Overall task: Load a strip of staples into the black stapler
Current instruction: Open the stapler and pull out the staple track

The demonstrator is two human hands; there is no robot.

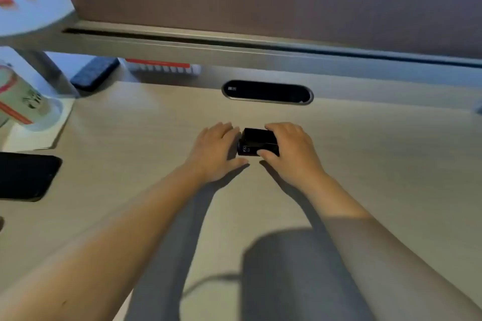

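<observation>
The black stapler [257,141] lies on the pale wooden desk [378,164], a little beyond its middle. My right hand [292,151] wraps it from the right, fingers over its top and thumb against its near side. Just left of the stapler, my left hand [217,154] rests flat with its fingers apart; its fingertips reach the stapler's left end, and I cannot tell whether they touch it. No staple strip shows in the blurred view.
A black phone [24,176] lies at the left edge. Behind it a paper cup [19,101] stands on white paper. A dark oval cable grommet [267,92] sits beyond the stapler, below the partition wall. A dark case [95,73] and a red-and-white box [163,67] lie far left.
</observation>
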